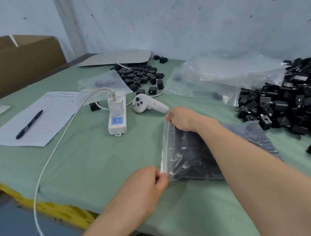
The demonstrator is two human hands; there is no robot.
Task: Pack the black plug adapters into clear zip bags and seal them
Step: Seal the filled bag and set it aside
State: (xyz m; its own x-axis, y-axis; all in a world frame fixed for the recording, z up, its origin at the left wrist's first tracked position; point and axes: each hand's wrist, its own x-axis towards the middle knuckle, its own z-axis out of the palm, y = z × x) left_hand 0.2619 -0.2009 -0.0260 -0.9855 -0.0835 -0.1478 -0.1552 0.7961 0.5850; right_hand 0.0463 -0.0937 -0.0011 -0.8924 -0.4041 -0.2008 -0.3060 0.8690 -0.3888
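Green-covered table: a large heap of black plug adapters lies at its right edge, with loose clear bags behind. Filled zip bag lies flat at centre right, adapters inside, its zip edge turned left. Right hand grips the far end of that edge, fingers curled on it; left hand pinches the near corner between thumb and fingers. Further left, well apart — lined sheet, power strip, white controller, pen on the sheet.
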